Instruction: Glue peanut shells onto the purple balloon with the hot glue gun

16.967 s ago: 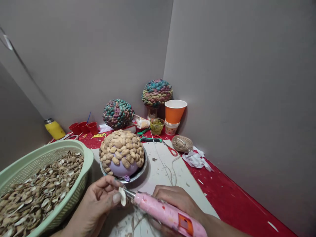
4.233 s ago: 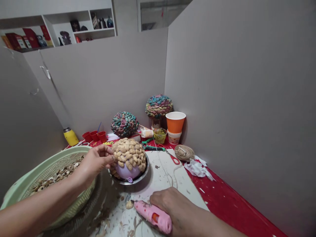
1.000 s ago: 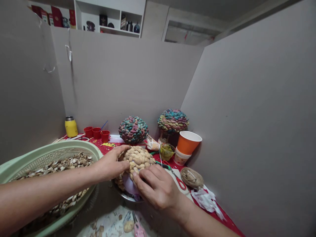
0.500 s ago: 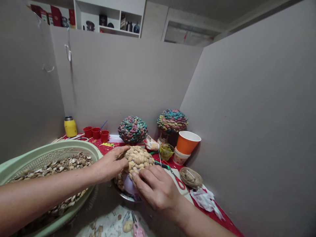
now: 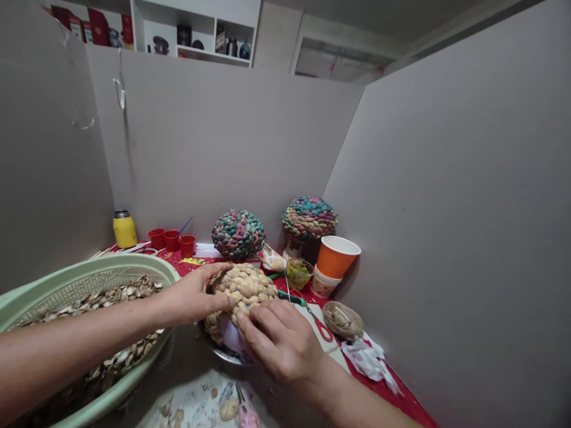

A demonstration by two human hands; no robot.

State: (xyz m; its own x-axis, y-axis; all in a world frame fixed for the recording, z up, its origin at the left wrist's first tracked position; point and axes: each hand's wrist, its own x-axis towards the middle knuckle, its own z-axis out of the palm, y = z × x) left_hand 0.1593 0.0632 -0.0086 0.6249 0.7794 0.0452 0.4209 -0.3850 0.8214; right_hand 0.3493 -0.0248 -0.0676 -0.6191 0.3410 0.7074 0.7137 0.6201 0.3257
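Two hands on one workpiece, head view (only view). Workpiece = balloon (image 5: 231, 334), seated in bowl (image 5: 224, 357); upper part covered w/ peanut shells (image 5: 247, 282), lilac patch bare at near side.

L hand (image 5: 196, 300): thumb & fingers spread, resting on the shells above bowl's left side; appears to be steadying. R hand (image 5: 285, 342): fingers bent, tips against the shell edge over bowl's near right; can't tell if a shell is pinched, tips partly hidden.

Around bowl: basket (image 5: 156, 263) of loose shells to left; glue gun (image 5: 248, 417) on near side, part out of frame, nozzle twd bowl, one loose shell (image 5: 229, 409) just beside it. Scissors (image 5: 323, 329) & twine (image 5: 342, 321) to right. Two coloured balls behind.

Step in hand (judged): pressing a shell onto balloon at border of bare patch. Next move, in my view, calls for steady light pressure until glue grips, L hand bracing, then R fingers lifted clear w/o dragging shell. Risk: excess force may dent or burst balloon.
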